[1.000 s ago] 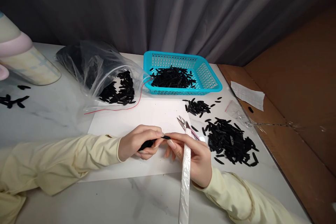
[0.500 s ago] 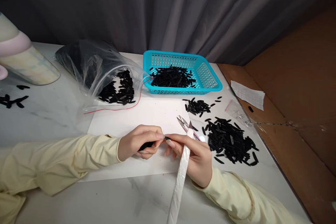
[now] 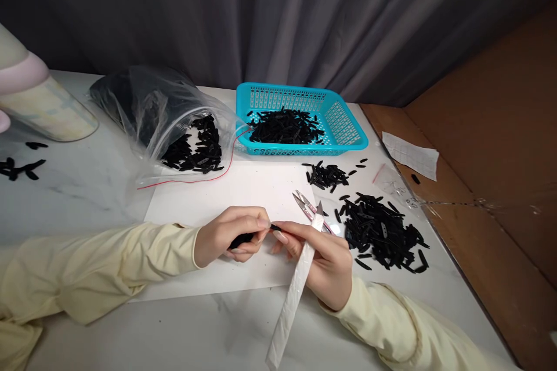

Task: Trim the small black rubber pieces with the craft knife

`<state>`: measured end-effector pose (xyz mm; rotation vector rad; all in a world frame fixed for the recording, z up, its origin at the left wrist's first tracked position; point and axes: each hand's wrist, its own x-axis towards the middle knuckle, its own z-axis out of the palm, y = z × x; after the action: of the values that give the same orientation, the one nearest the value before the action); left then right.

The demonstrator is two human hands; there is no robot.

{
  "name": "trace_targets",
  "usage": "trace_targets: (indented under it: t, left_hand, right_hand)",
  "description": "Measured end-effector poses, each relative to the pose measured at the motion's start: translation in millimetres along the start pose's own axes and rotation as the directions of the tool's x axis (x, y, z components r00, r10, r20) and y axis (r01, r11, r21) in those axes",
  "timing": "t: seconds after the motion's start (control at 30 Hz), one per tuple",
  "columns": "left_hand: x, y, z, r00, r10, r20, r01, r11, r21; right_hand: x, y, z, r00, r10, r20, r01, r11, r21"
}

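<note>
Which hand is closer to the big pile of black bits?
Right. The right hand sits just beside the loose pile of small black plastic pieces; the left hand is farther away.

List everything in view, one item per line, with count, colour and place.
basket: one, turquoise, back centre, black pieces inside
plastic bag: one, clear, back left, black pieces spilling out
black pieces pile: many, black, right of hands
paper sheet: one, white, under hands
snips: one, silvery, in right hand
white strip: one, by right hand
bottle: one, pastel, far left
left hand: pinching black pieces
right hand: touching same piece
</note>
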<state>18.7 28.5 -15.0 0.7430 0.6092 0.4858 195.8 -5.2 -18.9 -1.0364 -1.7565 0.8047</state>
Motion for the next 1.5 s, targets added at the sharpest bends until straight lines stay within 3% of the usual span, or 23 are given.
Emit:
trace_targets:
  t: [0.17, 0.33, 0.6, 0.8, 1.13, 1.5]
  left_hand:
    - [-0.8, 0.9, 4.3, 0.999, 0.026, -0.040, -0.026, 1.000, 0.004]
    - [-0.1, -1.0, -0.7, 0.998, 0.041, 0.038, -0.042, 0.999, 0.024]
    - [-0.5, -3.2, -2.9, 0.997, 0.056, 0.059, -0.059, 0.997, 0.052]
    - [-2.3, -4.7, 1.7, 0.993, 0.113, 0.015, -0.114, 0.989, 0.095]
    - [-2.9, -5.2, 0.9, 0.985, 0.175, -0.011, -0.169, 0.966, 0.196]
    - [-2.0, -5.6, -0.2, 0.988, 0.150, -0.026, -0.141, 0.969, 0.204]
  right_hand:
    - [-0.2, 1.8, 0.3, 0.999, -0.024, -0.025, 0.024, 1.000, -0.003]
    - [0.2, 2.0, -0.7, 0.999, -0.026, -0.018, 0.025, 0.999, -0.044]
    - [0.2, 1.3, -1.0, 0.998, -0.059, -0.028, 0.058, 0.997, -0.054]
    - [-0.5, 1.5, -1.8, 0.994, -0.105, -0.021, 0.102, 0.988, -0.113]
    - [0.2, 4.4, 0.2, 0.980, -0.190, -0.053, 0.189, 0.982, -0.022]
    - [-0.2, 4.5, 1.0, 0.979, -0.197, -0.057, 0.194, 0.980, -0.049]
